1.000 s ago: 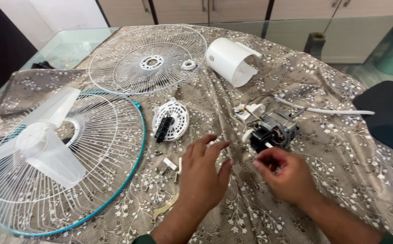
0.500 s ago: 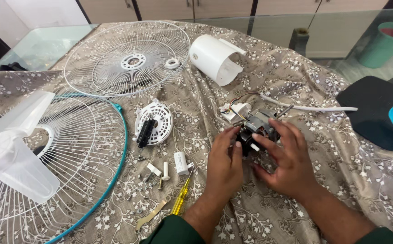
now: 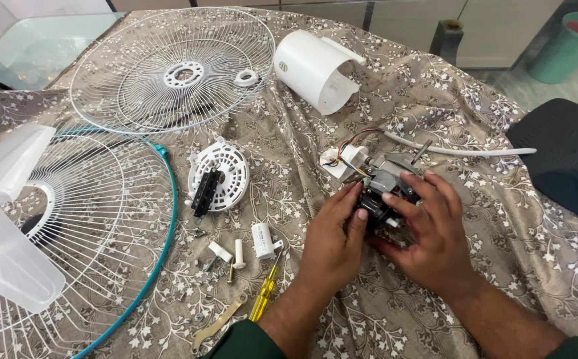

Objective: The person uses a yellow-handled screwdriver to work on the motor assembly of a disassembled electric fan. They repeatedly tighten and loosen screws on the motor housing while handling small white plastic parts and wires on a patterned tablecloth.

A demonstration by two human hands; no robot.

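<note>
Head view: person's two bare hands over a table draped in a floral cloth [image 3: 475,119], fan parts spread around.
Change: a second earlier the hands sat apart, right pinching something small, left flat on the cloth; half a second earlier both closed in on the motor. Now both were clamped on it and the camera had moved closer (so the loose-part fiddling had given way to handling the motor itself).
Left hand [image 3: 332,236]: closed, fingers curled against the left side of the fan motor [image 3: 385,186], thumb on its near face.
Right hand [image 3: 435,233]: closed, fingers wrapped over the top and right side of the motor.
Motor location: centre-right of the table, between the two hands, on or just above the cloth (cannot tell which).
Motor axis: long axis ran near-left to far-right; shaft [image 3: 422,151] stuck out at the far-right end, tilted up and away from the person.
Wiring: coloured wires [image 3: 350,145] looped from the motor to a white connector block [image 3: 343,161] touching its far-left side.
Nearby: white cord [image 3: 462,151] just beyond the shaft; white housing [image 3: 315,70] farther back; round vented cover [image 3: 217,175] to the left; yellow screwdriver [image 3: 264,296] by the left wrist; white grille [image 3: 169,70] far left; teal-rimmed grille [image 3: 103,226] near left.
</note>
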